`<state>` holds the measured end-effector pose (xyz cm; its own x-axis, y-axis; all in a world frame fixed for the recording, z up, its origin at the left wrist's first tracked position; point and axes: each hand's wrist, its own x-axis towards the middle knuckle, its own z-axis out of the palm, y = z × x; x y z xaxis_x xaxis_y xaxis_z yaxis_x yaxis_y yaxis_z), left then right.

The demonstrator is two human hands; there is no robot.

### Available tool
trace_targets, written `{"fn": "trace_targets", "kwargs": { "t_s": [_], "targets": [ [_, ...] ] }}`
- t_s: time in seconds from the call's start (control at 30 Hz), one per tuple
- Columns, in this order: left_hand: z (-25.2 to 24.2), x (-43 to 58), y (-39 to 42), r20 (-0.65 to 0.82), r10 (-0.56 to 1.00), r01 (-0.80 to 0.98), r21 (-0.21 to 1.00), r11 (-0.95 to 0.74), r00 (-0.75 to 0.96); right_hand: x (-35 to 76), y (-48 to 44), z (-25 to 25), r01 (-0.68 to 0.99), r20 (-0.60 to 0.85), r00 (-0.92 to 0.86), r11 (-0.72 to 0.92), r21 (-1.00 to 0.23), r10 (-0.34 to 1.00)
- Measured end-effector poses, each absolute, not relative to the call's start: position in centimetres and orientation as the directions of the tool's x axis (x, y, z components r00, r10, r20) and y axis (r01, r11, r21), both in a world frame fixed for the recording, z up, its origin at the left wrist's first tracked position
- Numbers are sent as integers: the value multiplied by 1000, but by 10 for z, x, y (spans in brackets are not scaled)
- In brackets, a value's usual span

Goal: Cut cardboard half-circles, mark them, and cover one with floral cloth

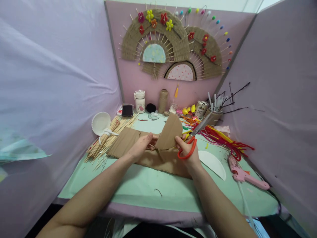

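A half-round piece of brown cardboard stands tilted up between my hands. My left hand is closed on its left edge, with some fingertips hidden. At the right edge, my right hand pinches the same piece between thumb and fingers. Scissors with red and yellow handles hang in that right hand too, their blades pointing up and away to the right. Under both hands lies a larger flat cardboard sheet. Beside my right wrist is a white half-circle of paper.
Bamboo sticks and a white round fan-like piece lie left. On the right are pipe cleaners and a pink glue gun with its cord. A white jar, twine spool and tin can stand behind.
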<state>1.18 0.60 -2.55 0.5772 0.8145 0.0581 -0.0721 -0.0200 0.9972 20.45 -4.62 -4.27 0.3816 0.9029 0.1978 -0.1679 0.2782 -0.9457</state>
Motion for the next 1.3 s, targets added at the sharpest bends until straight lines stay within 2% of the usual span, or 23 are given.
{"fn": "trace_targets", "kwargs": {
  "t_s": [0.2, 0.47, 0.7, 0.8, 1.0, 1.1, 1.3],
  "targets": [
    [-19, 12, 2, -6, 879, -62, 997, 41, 477, 191, -58, -34, -78, 183, 351, 223, -972, 918],
    [-24, 11, 5, -58, 848, -168, 971, 170, 527, 192, -55, -36, -145, 205, 341, 267, -953, 917],
    [-24, 11, 8, -182, 754, -109, 942, 318, 631, 198, -48, -46, -183, 194, 373, 276, -943, 908],
    [-26, 10, 11, -193, 730, -90, 940, 329, 655, 200, -49, -46, -183, 175, 354, 252, -950, 918],
    [-32, 9, 14, -180, 820, -101, 956, 277, 543, 198, -57, -37, -34, 157, 292, 174, -984, 943],
    [-28, 10, 10, -231, 832, -98, 942, 320, 504, 196, -59, -34, -35, 175, 274, 192, -981, 946],
    [-15, 6, 14, -245, 867, -371, 828, 420, 434, 197, -56, -36, -79, 208, 261, 236, -969, 943]
  ]
}}
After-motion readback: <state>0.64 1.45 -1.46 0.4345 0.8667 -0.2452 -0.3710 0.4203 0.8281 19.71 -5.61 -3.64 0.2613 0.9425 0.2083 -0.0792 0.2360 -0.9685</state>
